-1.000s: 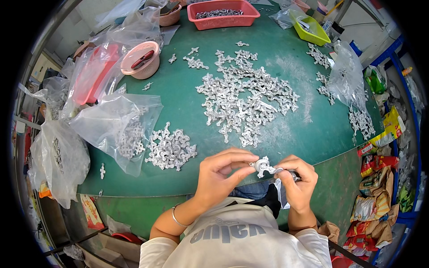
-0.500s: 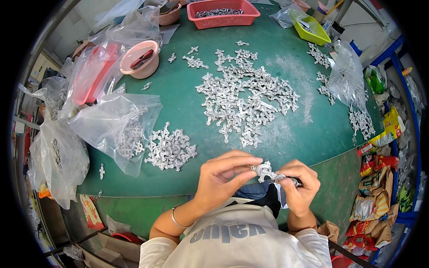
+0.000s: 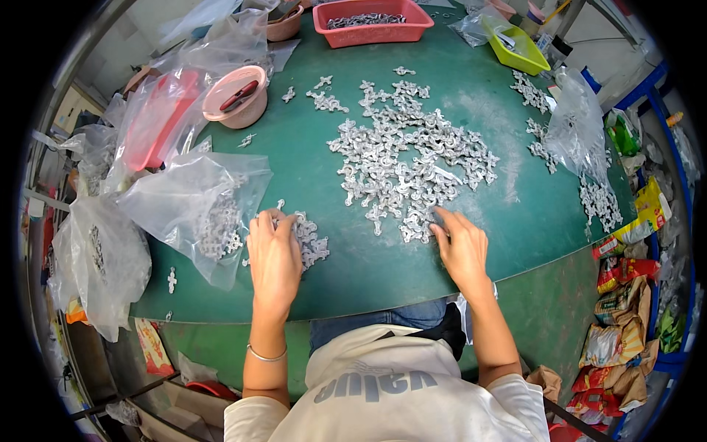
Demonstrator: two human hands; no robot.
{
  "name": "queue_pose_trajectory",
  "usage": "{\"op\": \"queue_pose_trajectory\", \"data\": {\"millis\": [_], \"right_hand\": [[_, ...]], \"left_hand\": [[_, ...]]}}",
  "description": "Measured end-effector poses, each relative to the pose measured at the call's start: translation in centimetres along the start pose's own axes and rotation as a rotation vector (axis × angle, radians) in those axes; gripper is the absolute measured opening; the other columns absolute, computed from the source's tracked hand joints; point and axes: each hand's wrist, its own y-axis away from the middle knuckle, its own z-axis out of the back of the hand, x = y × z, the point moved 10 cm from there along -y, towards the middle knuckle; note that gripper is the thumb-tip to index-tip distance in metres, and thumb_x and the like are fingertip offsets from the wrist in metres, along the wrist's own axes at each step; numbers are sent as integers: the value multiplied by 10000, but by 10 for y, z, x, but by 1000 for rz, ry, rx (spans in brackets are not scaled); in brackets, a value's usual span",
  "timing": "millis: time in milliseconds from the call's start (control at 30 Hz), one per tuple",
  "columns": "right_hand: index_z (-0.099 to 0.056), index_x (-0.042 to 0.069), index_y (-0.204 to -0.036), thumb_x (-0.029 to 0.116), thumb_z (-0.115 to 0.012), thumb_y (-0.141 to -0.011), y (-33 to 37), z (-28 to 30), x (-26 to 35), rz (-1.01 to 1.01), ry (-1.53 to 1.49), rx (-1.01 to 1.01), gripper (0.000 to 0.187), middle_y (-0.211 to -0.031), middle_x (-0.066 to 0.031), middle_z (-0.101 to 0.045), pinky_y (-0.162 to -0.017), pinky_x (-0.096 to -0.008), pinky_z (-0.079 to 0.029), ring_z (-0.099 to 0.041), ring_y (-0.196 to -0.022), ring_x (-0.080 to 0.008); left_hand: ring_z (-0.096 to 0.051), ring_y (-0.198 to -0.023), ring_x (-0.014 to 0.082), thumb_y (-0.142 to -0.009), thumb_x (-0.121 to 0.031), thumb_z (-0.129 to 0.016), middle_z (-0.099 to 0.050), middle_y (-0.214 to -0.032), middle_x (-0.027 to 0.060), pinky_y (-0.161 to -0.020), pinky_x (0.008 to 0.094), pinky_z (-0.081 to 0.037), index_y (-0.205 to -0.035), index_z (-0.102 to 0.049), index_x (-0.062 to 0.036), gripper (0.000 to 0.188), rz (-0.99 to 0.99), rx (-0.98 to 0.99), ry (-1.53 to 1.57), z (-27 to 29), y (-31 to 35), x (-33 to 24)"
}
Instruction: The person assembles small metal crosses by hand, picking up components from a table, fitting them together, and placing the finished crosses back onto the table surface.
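My left hand (image 3: 274,254) is over the small pile of grey metal cross-shaped pieces (image 3: 313,247) at the near left of the green table. Its fingers point down into the pile, thumb apart from them, and the fingertips are partly hidden. My right hand (image 3: 464,249) reaches to the near edge of the large heap of like pieces (image 3: 368,158). Thumb and forefinger are spread around pieces there, with nothing seen lifted. One loose cross-shaped piece (image 3: 171,280) lies at the left near edge.
Clear plastic bags (image 3: 191,199) with pieces lie at the left, next to a pink bowl (image 3: 254,114) holding a red-handled tool (image 3: 239,96). A red tray (image 3: 372,35) of metal parts and a lime-green basket (image 3: 526,62) stand at the back. Another bag (image 3: 578,125) lies right.
Both hands, together before at the table's near edge around a metal piece, have parted. The left moved to the small pile, the right to the large heap. The piece between them is no longer seen.
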Motion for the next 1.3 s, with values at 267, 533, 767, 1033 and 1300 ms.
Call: {"op": "queue_pose_trajectory", "data": {"millis": [267,533,767,1033,1300], "right_hand": [[-592,5,-794,110,-576,-800,4,19,-15,-67,-404,-114,107,-684,-71,-587,-498,-305,-415,-534,-540,-209],[-568,-22,-842,116,-512,-870,40,14,17,-395,-1234,284,152,-664,-23,-566,-427,-173,-257,-358,-485,-11],[-580,-25,-848,110,-525,-860,41,34,27,-300,-1119,209,147,-680,-29,-568,-490,-186,-338,-439,-550,-39],[-583,-30,-831,116,-514,-863,40,44,35,-191,-1110,163,165,-673,-35,-552,-533,-203,-377,-482,-589,-69],[-572,-24,-797,152,-499,-880,39,47,40,-123,-1091,156,208,-648,-19,-507,-454,-199,-297,-407,-509,-47]], "left_hand": [[-496,-855,236,-730,97,-502,-501,-1005,122,-720,307,-407,-1026,-542,-6,316,-56,23,471,-6,5,-33],[-533,-873,149,-728,106,-575,-535,-1015,103,-755,236,-456,-1065,-558,21,348,34,322,1306,-27,12,-101],[-578,-770,146,-700,56,-645,-604,-902,104,-678,242,-471,-931,-630,5,237,-25,264,1259,-17,18,-103],[-577,-802,180,-648,132,-652,-590,-893,149,-702,266,-496,-895,-610,61,260,-66,292,1349,-4,22,-112],[-589,-681,137,-633,49,-710,-618,-839,106,-611,232,-486,-835,-623,14,223,-128,273,1333,6,26,-118]]}}
